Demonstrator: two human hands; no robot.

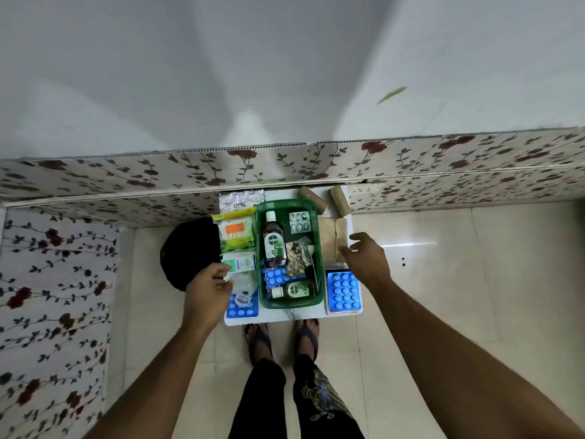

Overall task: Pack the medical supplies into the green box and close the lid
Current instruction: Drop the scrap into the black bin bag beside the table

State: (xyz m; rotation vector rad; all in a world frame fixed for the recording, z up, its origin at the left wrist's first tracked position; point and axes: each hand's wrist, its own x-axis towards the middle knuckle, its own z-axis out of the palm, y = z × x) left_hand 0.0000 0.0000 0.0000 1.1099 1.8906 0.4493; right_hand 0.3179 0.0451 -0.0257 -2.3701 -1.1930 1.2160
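Observation:
The green box (319, 248) sits open on a small white table (297, 316). Inside it lie a tall Dettol bottle (274, 242), a small Dettol bottle (292, 290), a silver pill strip (299, 222), a blue blister pack (276, 276) and small packets (299, 255). My left hand (207, 291) hovers with fingers apart beside a white-and-teal carton (242, 262) left of the box. My right hand (367, 258) is open over a brown paper packet (332, 237) right of the box. A blue blister pack (343, 291) lies at the right front.
Left of the box lie a cotton-bud pack (237, 232), a silver strip (242, 199), a clear plastic pack (245, 288) and another blue blister pack (242, 308). Two brown rolls (340, 201) rest at the back. A black round object (190, 251) stands left of the table. My feet (281, 340) are below.

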